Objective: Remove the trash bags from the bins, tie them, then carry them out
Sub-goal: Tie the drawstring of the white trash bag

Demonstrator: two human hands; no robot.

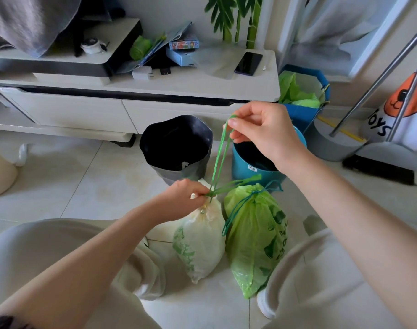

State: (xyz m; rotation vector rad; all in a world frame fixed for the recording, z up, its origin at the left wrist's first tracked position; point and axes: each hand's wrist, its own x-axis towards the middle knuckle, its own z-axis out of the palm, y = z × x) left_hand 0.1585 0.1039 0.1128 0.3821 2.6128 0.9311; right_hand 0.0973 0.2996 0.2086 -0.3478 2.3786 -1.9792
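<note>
Fingertips (pixel 233 123) of your right hand (pixel 264 129) pinch the top of the green drawstring loop (pixel 220 153), held high and taut above the pale trash bag (pixel 200 241). Your left hand (pixel 182 198) clamps shut on that bag's gathered neck, right where the drawstring meets the knot. Just beside it, touching, the green trash bag (pixel 255 245) stands on the tiled floor (pixel 84 186), its dark cord already cinched. Behind both, the black bin (pixel 176 148) and the blue bin (pixel 252 165) sit side by side, below the white TV cabinet (pixel 131 91).
</note>
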